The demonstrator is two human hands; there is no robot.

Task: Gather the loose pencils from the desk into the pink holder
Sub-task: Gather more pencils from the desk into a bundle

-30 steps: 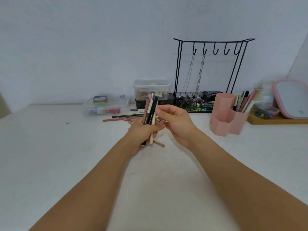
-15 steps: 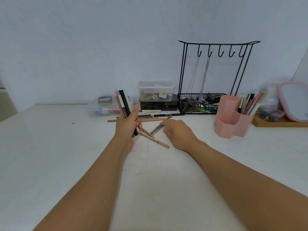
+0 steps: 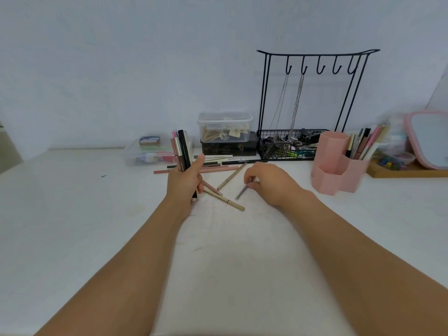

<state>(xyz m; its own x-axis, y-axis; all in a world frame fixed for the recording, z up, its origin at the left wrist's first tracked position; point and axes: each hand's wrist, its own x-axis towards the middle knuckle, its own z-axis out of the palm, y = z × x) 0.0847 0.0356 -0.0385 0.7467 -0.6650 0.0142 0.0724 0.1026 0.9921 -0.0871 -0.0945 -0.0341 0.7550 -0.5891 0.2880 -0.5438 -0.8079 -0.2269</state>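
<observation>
Left hand (image 3: 185, 180) grips a pencil bunch (image 3: 180, 149) upright. Right hand (image 3: 269, 183) pinches a grey pencil (image 3: 241, 192) on desk (image 3: 72, 214), holder (image 3: 338, 163) to the right. Pencils prob light, stiff, slippy; grab mid-shaft.

We seem to be at a home dressing or vanity desk. On the plain white desk (image 3: 72, 214) against a bare pale wall stand a black wire jewellery rack (image 3: 315, 64) with chains hanging from its hooks, a pink-framed mirror (image 3: 429, 139), clear plastic storage boxes (image 3: 224, 127), and a pink honeycomb-shaped plastic holder (image 3: 337, 166) filled with slim cosmetic-style pencils.
</observation>
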